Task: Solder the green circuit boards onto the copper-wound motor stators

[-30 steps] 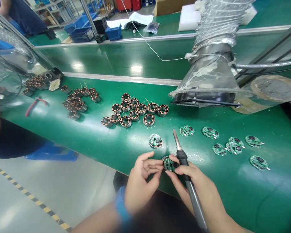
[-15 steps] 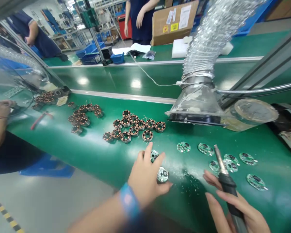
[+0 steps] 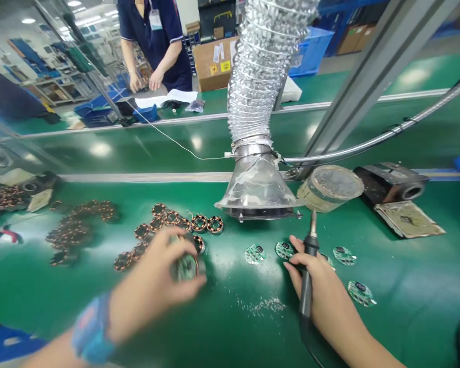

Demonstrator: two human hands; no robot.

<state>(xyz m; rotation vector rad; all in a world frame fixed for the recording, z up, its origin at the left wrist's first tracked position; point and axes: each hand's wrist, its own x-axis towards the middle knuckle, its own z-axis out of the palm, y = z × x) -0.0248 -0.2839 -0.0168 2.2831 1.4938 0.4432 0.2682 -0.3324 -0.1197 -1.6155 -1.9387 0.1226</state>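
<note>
My left hand (image 3: 153, 281), blurred by motion, curls its fingers round a green circuit board (image 3: 186, 267) beside the copper-wound stators (image 3: 171, 217). A coppery edge shows at that board, but whether a stator sits under it I cannot tell. In my right hand (image 3: 324, 278) is a soldering iron (image 3: 310, 250), its metal tip pointing up and away from me. The right fingertips are at a round green circuit board (image 3: 284, 250) on the bench. Other boards lie nearby, one (image 3: 255, 254) to the left and another (image 3: 361, 293) to the right.
A fume hood (image 3: 258, 189) on a foil duct hangs over the bench's back edge. Right of it stand a round tub (image 3: 331, 186) and a dark metal stand (image 3: 391, 181) with a sponge tray. White bits (image 3: 268, 305) litter the green top. A co-worker (image 3: 157, 51) stands opposite.
The view has swung to the right. My left hand has moved with the board from the bench's front toward the stators. My right hand has reached forward to the boards with the iron.
</note>
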